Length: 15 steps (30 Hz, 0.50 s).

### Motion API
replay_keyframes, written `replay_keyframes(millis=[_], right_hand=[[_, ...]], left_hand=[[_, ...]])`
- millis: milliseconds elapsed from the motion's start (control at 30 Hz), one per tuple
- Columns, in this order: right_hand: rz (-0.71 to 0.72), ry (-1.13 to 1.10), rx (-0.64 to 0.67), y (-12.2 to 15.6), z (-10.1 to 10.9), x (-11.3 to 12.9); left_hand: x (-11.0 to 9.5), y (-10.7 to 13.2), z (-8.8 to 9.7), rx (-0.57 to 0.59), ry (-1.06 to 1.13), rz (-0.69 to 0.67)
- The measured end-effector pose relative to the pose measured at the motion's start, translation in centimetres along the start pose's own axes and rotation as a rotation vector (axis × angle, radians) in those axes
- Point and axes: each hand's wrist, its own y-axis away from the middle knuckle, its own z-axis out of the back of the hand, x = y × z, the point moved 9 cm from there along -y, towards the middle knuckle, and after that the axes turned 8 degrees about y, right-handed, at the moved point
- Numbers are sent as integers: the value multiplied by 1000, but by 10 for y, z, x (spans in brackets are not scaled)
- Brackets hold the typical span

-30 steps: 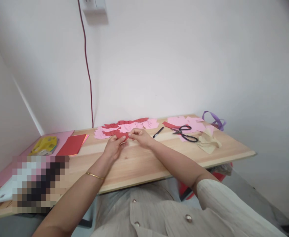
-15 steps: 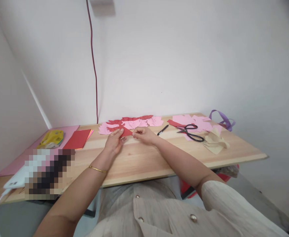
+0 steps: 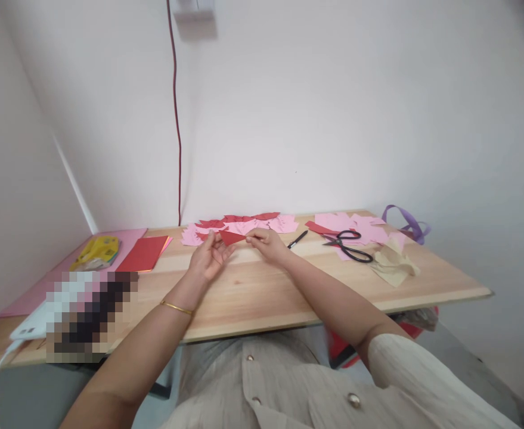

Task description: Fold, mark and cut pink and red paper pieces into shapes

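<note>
A small red paper triangle is held between both of my hands just above the wooden table. My left hand pinches its left end, palm turned up, a thin gold bangle on the wrist. My right hand pinches its right tip with thumb and fingers closed. Right behind the hands lies a spread of pink and red cut paper pieces.
A black pen and black scissors lie right of my hands, by more pink paper, cream paper and a purple ribbon. Red sheets and a yellow packet are left. A red cable runs down the wall.
The red paper piece has been turned and lifted slightly, now stretched as a triangle between both hands. My left palm has rotated upward. The camera has shifted a little.
</note>
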Motion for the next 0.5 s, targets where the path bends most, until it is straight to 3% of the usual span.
replay_keyframes(millis=[67,133,200,333,500], right_hand=[[74,40,-16,0,2,5],[139,69,7,0,1,10],[167,75,40,0,-1,12],[68,-23,17,2,-1,7],[-135,-148,24,4,-6,-3]], left_hand=[[12,3,3,-1,-94,164],[25,10,-1,71,-185,323],[30,17,-9,182,-241,371],[27,20,-19,285,-299,277],[17,8,-7,138,-261,106]])
